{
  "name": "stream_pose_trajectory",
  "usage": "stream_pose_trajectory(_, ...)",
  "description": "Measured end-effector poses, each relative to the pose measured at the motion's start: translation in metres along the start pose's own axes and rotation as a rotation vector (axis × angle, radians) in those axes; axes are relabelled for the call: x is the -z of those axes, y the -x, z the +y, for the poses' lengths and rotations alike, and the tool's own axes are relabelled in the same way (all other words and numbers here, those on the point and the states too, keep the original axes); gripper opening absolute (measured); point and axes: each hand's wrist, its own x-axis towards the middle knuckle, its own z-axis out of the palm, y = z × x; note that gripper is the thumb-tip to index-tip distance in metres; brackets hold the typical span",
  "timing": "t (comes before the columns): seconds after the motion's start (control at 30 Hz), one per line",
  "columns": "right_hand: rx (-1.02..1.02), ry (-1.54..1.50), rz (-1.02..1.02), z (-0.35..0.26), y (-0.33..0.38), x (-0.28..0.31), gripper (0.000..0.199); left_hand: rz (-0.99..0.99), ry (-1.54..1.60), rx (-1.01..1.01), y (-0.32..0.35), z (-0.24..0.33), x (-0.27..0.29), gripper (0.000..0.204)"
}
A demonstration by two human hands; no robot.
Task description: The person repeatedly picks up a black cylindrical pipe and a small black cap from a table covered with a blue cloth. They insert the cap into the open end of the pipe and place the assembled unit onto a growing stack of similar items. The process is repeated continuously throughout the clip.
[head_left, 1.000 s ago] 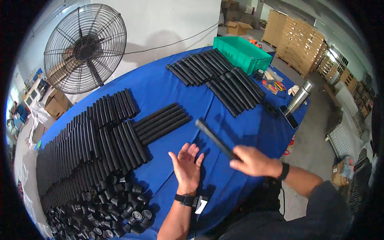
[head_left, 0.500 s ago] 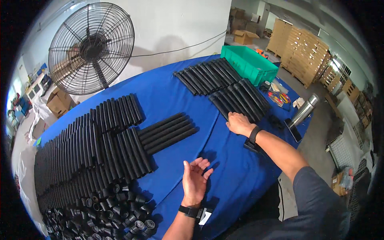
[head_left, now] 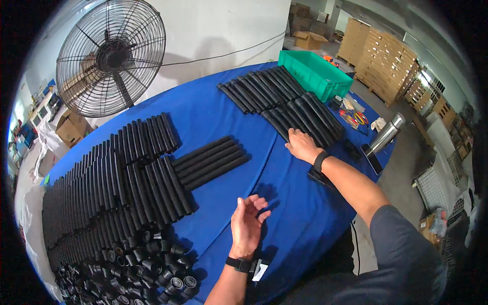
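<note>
My right hand [head_left: 304,146] is at the near end of a row of black tubes [head_left: 317,119] on the blue-covered table. Its fingers curl down around the end of the leftmost tube [head_left: 276,125] and partly hide it. My left hand [head_left: 247,223] hovers over the cloth with the palm turned up and the fingers apart, holding nothing. Left of it, four-like side-by-side tubes [head_left: 211,161] lie crosswise beside a large bank of upright-lying black tubes [head_left: 122,178]. Many loose black caps [head_left: 147,269] are heaped at the near left.
A green crate [head_left: 317,76] stands behind the tube rows at the far right. Near the right edge are a steel flask [head_left: 388,133], a phone [head_left: 372,159] and scissors [head_left: 360,119]. A large wire-cage fan [head_left: 113,57] rises behind the table. Stacked cartons [head_left: 384,61] stand beyond.
The view has shifted slightly. My right hand stays at the end of the same tube row, and my left hand keeps nearly the same pose over the cloth.
</note>
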Motion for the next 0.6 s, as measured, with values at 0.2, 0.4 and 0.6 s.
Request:
stream_pose_trajectory(0.2, -0.021, -0.009, 0.014, 0.003, -0.003, -0.002, 0.044, -0.012, -0.011, -0.014, 0.002, 0.001, -0.003, 0.046)
stream_pose_trajectory(0.4, 0.076, -0.125, 0.153, 0.009, 0.017, 0.003, 0.044, -0.015, -0.022, 0.006, 0.000, 0.001, -0.003, 0.047)
stream_pose_trajectory(0.6, 0.144, -0.511, 0.084, -0.008, 0.085, 0.022, 0.028, -0.056, -0.027, -0.010, -0.002, -0.004, 0.003, 0.045)
